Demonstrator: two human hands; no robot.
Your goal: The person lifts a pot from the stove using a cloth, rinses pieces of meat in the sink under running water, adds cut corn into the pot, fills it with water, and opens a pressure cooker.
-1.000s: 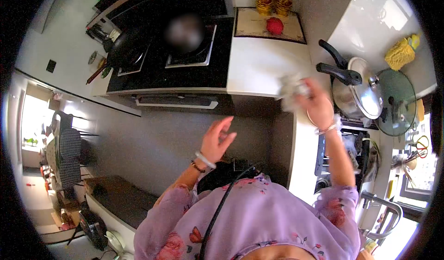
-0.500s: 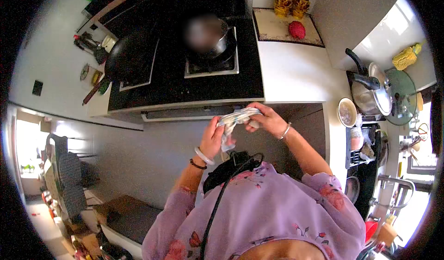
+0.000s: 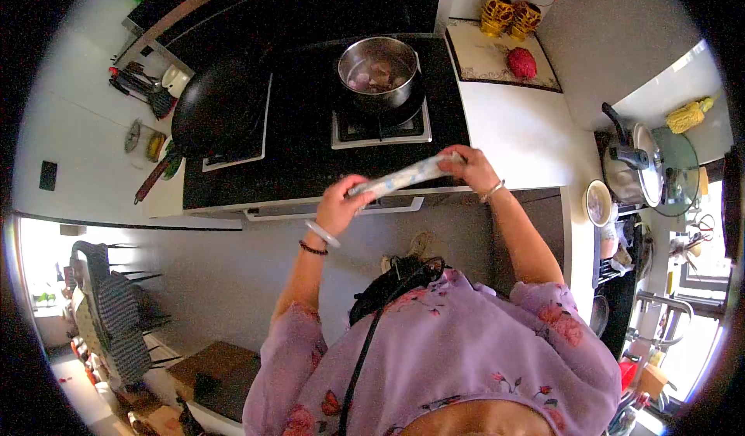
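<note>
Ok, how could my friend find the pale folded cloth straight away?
Find the wide flat black stove. Near its front edge, a bare left hand and a bare right hand hold a long, narrow, pale folded cloth with bluish patches. Unlike the round steel pot behind it, it's patterned and hand-held.

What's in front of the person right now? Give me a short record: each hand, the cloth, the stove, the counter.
Left hand: grip closed on one end of the cloth
Right hand: grip closed on the other end
Cloth: pale, patterned, a narrow strip spanning both hands
Stove: dark pan at left; uncovered metal pot at right, contents unclear
Counter: red object on a pale board
</note>
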